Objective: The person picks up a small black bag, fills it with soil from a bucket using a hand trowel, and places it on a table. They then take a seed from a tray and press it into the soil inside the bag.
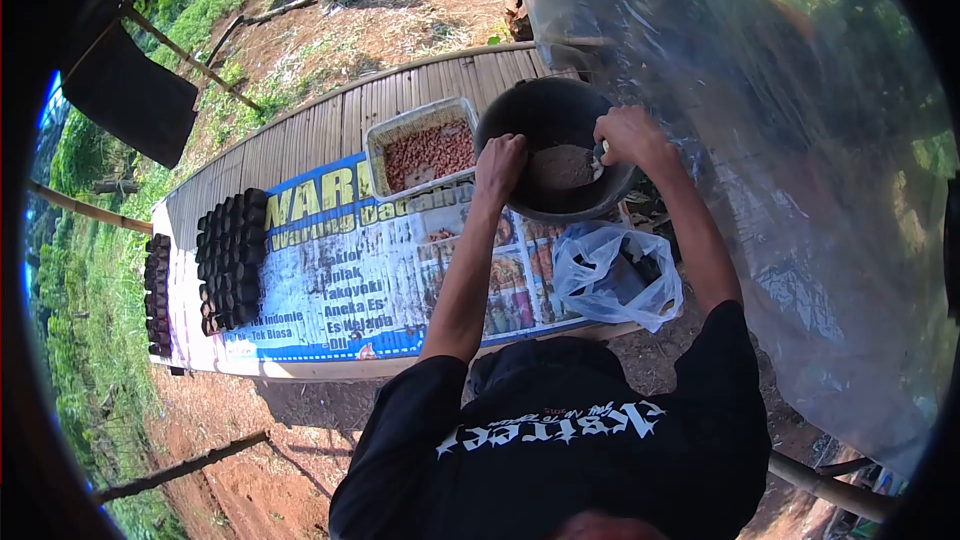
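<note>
A large round black basin [555, 110] stands on the table, with greyish-brown soil [562, 168] in its bottom. My left hand [502, 160] is closed at the basin's left side, its fingers curled over the rim. Over the right side of the basin, my right hand [630, 137] is closed around a small pale thing whose kind I cannot make out; its lower part points down to the soil. Left of the basin, a whitish rectangular tray [378, 165] holds many small reddish-brown seeds or nuts [430, 152]. A clear plastic bag [655, 310] with something dark inside lies below the basin.
Black seedling trays [232, 260] stand at the table's left, with another [158, 292] at its end. A printed banner [340, 280] covers part of the bamboo-slat table [330, 120]. Plastic sheeting [800, 190] hangs on the right. A bamboo pole [830, 485] is at lower right.
</note>
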Motion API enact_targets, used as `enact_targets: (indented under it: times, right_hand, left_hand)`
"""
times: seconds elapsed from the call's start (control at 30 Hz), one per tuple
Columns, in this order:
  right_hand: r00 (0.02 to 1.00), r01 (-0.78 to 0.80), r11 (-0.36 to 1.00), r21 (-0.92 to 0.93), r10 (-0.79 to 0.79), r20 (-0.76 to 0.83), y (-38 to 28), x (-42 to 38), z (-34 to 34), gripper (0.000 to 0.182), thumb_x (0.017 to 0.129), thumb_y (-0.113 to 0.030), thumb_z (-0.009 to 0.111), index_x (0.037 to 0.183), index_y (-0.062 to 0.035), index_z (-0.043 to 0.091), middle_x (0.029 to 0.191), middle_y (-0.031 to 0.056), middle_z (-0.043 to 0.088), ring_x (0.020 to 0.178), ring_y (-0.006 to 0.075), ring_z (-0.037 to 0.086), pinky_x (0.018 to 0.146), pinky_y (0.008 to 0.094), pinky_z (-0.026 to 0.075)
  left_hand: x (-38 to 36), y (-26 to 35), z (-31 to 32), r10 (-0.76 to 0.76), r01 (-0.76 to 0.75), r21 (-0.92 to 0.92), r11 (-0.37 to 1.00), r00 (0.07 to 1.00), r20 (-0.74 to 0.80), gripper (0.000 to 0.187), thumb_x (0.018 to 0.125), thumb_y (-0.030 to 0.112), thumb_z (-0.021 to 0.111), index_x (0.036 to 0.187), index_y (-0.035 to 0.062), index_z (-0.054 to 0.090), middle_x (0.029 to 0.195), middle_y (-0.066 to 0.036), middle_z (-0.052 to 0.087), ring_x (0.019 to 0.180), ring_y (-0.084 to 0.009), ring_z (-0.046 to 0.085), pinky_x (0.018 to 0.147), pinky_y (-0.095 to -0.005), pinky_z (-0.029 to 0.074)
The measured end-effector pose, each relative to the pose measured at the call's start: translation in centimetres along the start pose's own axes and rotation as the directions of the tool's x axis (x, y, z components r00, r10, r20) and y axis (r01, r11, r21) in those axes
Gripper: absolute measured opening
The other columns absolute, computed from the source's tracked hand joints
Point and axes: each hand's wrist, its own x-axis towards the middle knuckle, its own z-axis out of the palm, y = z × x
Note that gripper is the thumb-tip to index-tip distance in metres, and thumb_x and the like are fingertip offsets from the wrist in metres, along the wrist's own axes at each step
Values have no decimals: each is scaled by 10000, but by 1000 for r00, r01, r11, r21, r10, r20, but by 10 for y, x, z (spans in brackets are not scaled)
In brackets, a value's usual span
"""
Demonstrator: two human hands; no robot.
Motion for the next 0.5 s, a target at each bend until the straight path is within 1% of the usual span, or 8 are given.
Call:
enact_targets:
  times: [0.13, 0.23, 0.33, 0.5]
  right_hand:
    - [1000, 1, 1000, 5, -1, 4, -6, 2, -3, 337, 641, -208, 826, 969, -148, 776, 970, 126, 735, 936, 289, 704, 847, 400, 554]
    - [1000, -1, 1000, -9, 1, -3, -9, 6, -3, 317, 635, -227, 864, 932, -155, 779, 967, 109, 743, 931, 272, 717, 828, 393, 570]
    - [1000, -4, 999, -34, 5, 27, -12, 12, -3, 312, 640, -233, 873, 922, -141, 775, 974, 115, 742, 940, 272, 717, 836, 388, 569]
    - [999, -11, 997, -73, 14, 30, -20, 11, -10, 350, 650, -258, 887, 930, -87, 763, 996, 123, 739, 959, 270, 715, 838, 383, 570]
  left_hand:
    - [-1, 2, -1, -10, 10, -4, 1000, 1000, -11, 83, 820, 91, 608, 833, 16, 641, 861, -179, 674, 855, -372, 670, 767, -473, 535]
    - [0, 1, 1, -26, 26, -2, 1000, 1000, -14, 82, 815, 88, 608, 834, 14, 638, 861, -183, 675, 860, -374, 670, 773, -474, 533]
    - [0, 0, 1, -26, 26, 0, 1000, 1000, -11, 78, 810, 80, 609, 838, 12, 634, 865, -185, 674, 867, -376, 670, 779, -474, 533]
    - [0, -2, 2, -24, 24, 2, 1000, 1000, -2, 75, 799, 63, 614, 848, 8, 630, 878, -189, 674, 875, -381, 668, 784, -475, 533]
